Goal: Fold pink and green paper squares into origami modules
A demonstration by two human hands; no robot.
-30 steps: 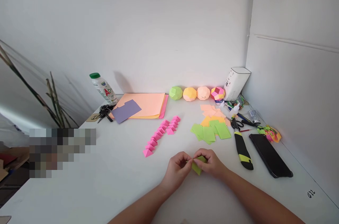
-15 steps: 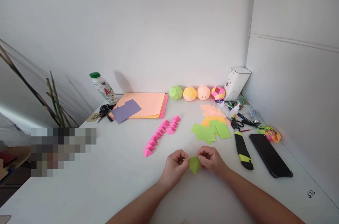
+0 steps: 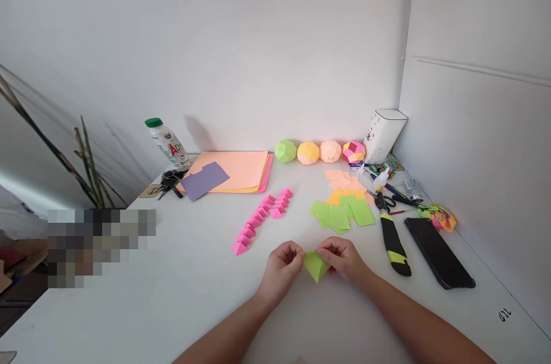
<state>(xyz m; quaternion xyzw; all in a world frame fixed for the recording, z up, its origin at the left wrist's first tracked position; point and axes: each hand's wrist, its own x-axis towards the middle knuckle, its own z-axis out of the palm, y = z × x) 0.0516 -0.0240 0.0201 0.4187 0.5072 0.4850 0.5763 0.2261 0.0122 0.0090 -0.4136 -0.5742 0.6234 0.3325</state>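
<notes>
A folded green paper piece [image 3: 316, 267], pointing downward and creased down its middle, is held up in front of me. My left hand [image 3: 282, 269] pinches its upper left corner between thumb and fingertips. On the other side, my right hand [image 3: 344, 260] grips the upper right edge, thumb on the near face. Just beyond lie loose green paper squares [image 3: 340, 216], overlapping orange and peach sheets [image 3: 342, 179]. To the left, folded pink paper pieces [image 3: 256, 219] stand in two slanting rows.
Right of my hands lie a utility knife [image 3: 395, 246] with a black and yellow handle, black scissors [image 3: 383, 201] and a black phone [image 3: 439, 252]. Several faceted paper balls [image 3: 309, 153] line the wall. A bottle [image 3: 170, 146] and coloured sheets [image 3: 241, 169] are at the back left.
The green piece shows more of its face, with its upper left corner less covered. My left fingers have shifted slightly left and up; my right fingers lie further over its top edge.
</notes>
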